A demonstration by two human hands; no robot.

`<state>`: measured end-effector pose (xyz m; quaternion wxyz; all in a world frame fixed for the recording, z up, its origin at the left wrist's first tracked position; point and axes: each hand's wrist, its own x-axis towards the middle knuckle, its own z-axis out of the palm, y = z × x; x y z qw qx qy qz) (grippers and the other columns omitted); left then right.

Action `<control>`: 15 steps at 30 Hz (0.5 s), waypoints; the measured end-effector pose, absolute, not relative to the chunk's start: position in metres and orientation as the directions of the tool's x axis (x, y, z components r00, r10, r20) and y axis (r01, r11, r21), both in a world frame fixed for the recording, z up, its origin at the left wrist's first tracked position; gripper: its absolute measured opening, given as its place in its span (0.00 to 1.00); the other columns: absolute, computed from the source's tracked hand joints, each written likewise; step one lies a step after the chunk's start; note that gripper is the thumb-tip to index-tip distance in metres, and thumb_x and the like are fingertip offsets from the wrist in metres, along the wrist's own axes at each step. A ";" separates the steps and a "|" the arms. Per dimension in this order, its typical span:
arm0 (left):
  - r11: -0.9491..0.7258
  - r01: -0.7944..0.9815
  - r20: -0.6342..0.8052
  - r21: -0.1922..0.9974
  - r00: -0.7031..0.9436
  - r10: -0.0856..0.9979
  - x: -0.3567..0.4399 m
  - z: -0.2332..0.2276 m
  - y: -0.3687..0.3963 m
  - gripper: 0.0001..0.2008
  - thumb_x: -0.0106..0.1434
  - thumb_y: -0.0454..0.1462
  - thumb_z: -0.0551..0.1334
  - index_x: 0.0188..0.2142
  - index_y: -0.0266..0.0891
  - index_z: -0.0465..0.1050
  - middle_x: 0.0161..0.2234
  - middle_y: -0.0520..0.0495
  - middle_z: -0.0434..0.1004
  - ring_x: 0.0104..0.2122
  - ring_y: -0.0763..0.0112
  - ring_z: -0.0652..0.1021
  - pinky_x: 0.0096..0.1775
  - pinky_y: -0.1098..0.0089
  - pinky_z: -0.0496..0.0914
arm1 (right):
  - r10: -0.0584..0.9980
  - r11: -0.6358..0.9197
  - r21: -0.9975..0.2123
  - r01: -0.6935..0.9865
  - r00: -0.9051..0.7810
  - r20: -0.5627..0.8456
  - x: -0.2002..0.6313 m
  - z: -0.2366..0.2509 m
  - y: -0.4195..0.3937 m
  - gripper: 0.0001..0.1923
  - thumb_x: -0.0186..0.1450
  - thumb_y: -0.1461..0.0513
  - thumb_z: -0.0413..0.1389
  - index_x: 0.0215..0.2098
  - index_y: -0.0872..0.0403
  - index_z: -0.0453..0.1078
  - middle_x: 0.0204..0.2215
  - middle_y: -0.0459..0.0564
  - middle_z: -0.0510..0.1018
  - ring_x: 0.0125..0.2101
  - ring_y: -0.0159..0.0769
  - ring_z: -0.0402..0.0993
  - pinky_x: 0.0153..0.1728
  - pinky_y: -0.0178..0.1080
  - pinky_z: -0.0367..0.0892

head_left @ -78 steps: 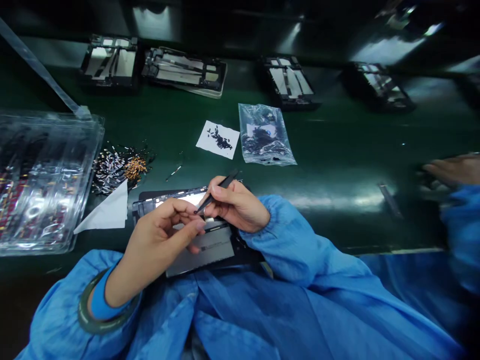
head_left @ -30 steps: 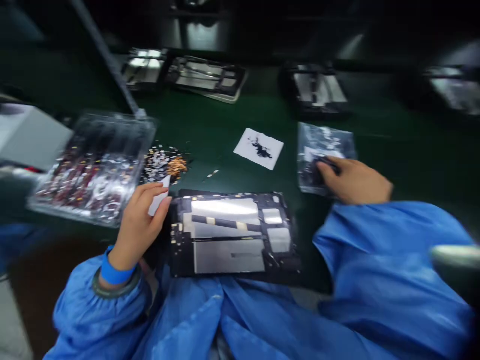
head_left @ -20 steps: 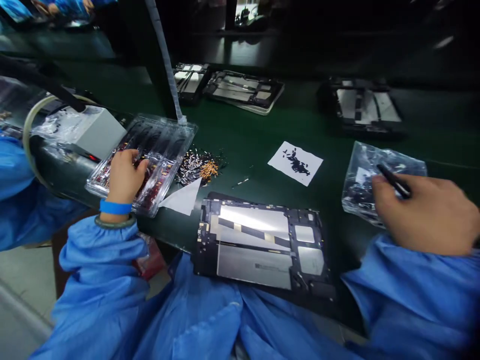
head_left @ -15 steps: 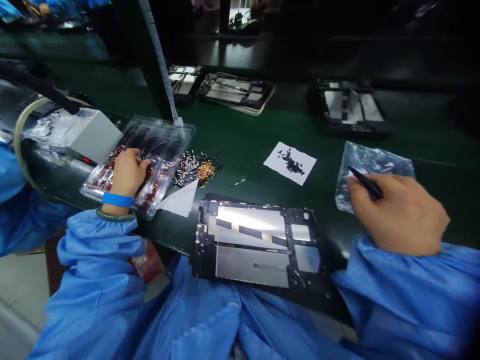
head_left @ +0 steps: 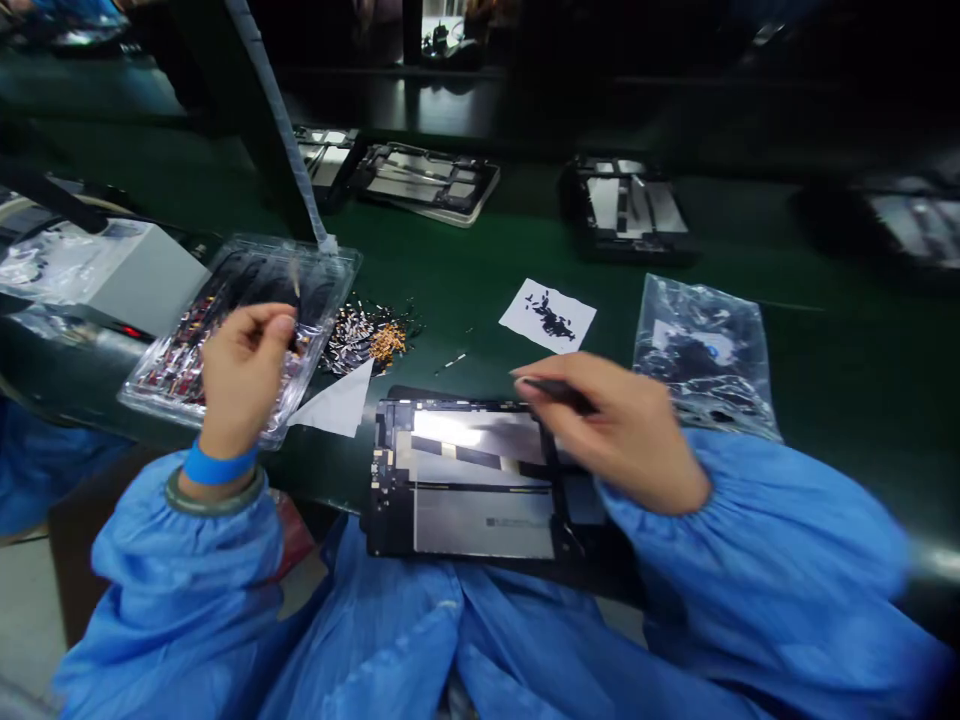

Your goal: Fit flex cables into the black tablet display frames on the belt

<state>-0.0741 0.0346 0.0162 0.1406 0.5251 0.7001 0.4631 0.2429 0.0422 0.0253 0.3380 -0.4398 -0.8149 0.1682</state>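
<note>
Your left hand (head_left: 241,372), at centre left of the frame, is lifted just over the clear plastic tray (head_left: 225,320), thumb and forefinger pinched together on a thin pale strip (head_left: 297,282) that rises from the fingertips; it is too blurred to say what kind of part it is. Your right hand (head_left: 615,430), right of centre, is closed around dark tweezers (head_left: 551,390) whose tip hangs over the upper right corner of the opened tablet frame (head_left: 465,480), which lies at lower centre against the near edge of the green belt (head_left: 465,270).

By the look of it, the part is picked but not yet placed: it is well apart from the frame, so carrying it across and seating it remain.

Just beside the tray lie a heap of small connectors (head_left: 364,335) and a white paper scrap (head_left: 334,405); further right, a white sheet with dark bits (head_left: 547,315) and a clear bag (head_left: 701,355).
</note>
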 end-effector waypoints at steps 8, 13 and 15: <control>0.044 0.272 -0.033 0.961 -0.046 0.998 0.025 0.005 -0.006 0.09 0.58 0.43 0.64 0.33 0.40 0.76 0.30 0.48 0.78 0.28 0.70 0.75 0.31 0.70 0.72 | 0.893 -0.062 -0.988 0.145 -0.434 -0.120 0.184 0.009 0.047 0.18 0.58 0.48 0.60 0.32 0.54 0.77 0.28 0.47 0.81 0.32 0.35 0.76 0.36 0.37 0.70; 0.144 0.141 -0.138 0.979 -0.057 0.989 0.032 0.000 -0.009 0.13 0.58 0.46 0.66 0.36 0.40 0.75 0.29 0.49 0.78 0.25 0.73 0.74 0.27 0.73 0.70 | 0.886 -0.273 -0.959 -0.078 -0.408 -0.220 0.190 0.008 0.043 0.12 0.54 0.55 0.62 0.31 0.55 0.77 0.26 0.45 0.78 0.20 0.24 0.61 0.19 0.30 0.56; 0.159 0.124 -0.148 0.980 -0.090 0.985 0.032 -0.002 -0.008 0.14 0.58 0.47 0.66 0.37 0.39 0.75 0.29 0.49 0.77 0.25 0.74 0.74 0.28 0.73 0.70 | 0.852 -0.356 -0.922 -0.155 -0.459 -0.251 0.196 0.008 0.041 0.14 0.54 0.58 0.60 0.37 0.55 0.77 0.27 0.46 0.78 0.18 0.23 0.55 0.15 0.30 0.47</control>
